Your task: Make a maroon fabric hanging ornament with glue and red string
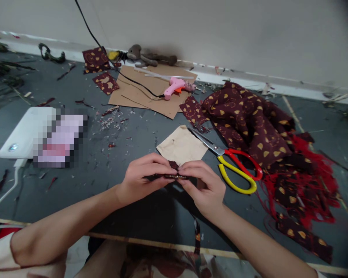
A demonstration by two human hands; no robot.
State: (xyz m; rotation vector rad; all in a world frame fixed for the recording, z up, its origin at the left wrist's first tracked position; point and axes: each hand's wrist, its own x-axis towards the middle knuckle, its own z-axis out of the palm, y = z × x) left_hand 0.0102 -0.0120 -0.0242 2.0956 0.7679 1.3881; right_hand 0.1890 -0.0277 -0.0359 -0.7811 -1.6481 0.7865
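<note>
My left hand (147, 173) and my right hand (204, 183) meet at the centre, fingertips pinched on a small dark piece of patterned fabric (174, 165). Its lower edge looks thin and folded between the fingers, and most of it is hidden. A narrow dark patterned strip (197, 235) hangs below the hands over the table's front edge. Just beyond the fingertips lies a cream cloth square (182, 144). Scissors (220, 151) with one red and one yellow handle rest right of it, blade tips on its corner.
A pink glue gun (175, 88) lies on cardboard (133, 87) at the back. Crumpled maroon fabric (249, 119) and red threads (321, 177) cover the right side. At left are a white power bank (26, 131) and a blurred-out phone (63, 135). A stuffed toy (150, 56) lies by the wall.
</note>
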